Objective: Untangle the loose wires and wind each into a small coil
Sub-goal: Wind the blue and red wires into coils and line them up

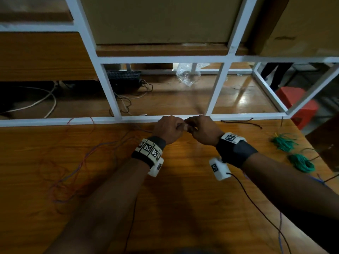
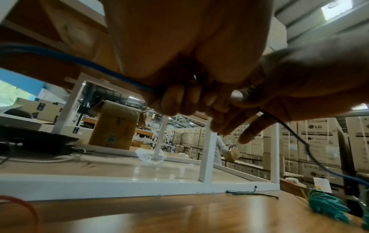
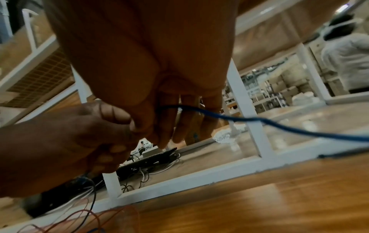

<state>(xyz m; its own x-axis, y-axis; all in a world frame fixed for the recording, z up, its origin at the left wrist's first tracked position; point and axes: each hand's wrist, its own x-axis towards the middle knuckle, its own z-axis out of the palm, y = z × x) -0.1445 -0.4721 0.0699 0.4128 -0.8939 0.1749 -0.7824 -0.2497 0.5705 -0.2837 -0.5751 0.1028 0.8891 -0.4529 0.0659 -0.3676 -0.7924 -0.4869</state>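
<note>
My two hands meet above the table's far edge. The left hand curls its fingers round a blue wire, which trails off to the left. My right hand pinches the same blue wire, which bends round its fingers and runs off to the right. In the right wrist view the left hand sits just beside the right one. Loose red and blue wires lie tangled on the table at the left. Two green coils lie at the right.
A white metal frame borders the wooden table at the back. A short black wire lies by that frame on the right. Behind the frame are a black keyboard, white cables and crumpled plastic. A red stool stands far right.
</note>
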